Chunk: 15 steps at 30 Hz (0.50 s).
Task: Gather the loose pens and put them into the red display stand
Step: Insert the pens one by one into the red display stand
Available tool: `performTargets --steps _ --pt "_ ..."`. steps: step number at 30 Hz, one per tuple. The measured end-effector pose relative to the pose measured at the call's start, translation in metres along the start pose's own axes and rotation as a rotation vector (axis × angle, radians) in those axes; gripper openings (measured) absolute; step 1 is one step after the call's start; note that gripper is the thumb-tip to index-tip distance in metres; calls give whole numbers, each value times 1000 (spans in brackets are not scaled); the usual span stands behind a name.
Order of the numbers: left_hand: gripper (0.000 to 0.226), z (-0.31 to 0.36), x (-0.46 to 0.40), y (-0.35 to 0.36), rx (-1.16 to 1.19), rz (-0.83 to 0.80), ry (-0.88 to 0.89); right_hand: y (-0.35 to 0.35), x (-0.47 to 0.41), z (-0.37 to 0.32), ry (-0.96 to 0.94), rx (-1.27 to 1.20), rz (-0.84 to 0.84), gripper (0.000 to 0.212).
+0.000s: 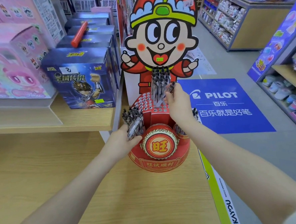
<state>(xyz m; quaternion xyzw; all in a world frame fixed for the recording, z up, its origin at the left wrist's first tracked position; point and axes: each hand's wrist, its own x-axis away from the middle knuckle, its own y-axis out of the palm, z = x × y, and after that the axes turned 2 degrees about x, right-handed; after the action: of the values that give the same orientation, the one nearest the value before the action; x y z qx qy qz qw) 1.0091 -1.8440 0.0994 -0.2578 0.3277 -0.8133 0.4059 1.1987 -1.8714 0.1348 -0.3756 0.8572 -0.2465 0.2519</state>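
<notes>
At frame centre our right hand pinches one pen, its long axis tilted up-right, just above the red display stand holes directly below-left of the fingers, while our left hand grips a bundle of pens lower left.

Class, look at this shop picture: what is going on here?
A person is filling a red display stand on a wooden shelf with pens. The left hand grips a bundle of pens beside the stand. The right hand pinches one pen over the stand's holed top, next to pens already standing there. Many holes are empty.
</notes>
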Motion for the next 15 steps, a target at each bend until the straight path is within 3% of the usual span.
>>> performTargets --steps 7,10,15 --pt "31 -3 -6 -1 33 -43 -2 14 -16 -2 -128 411 -177 13" --pt "34 -7 -7 0 40 -76 -9 20 -20 -4 -126 508 -150 23" --pt "41 -15 -7 2 20 -165 -25 28 -26 -2 -57 614 -121 15"
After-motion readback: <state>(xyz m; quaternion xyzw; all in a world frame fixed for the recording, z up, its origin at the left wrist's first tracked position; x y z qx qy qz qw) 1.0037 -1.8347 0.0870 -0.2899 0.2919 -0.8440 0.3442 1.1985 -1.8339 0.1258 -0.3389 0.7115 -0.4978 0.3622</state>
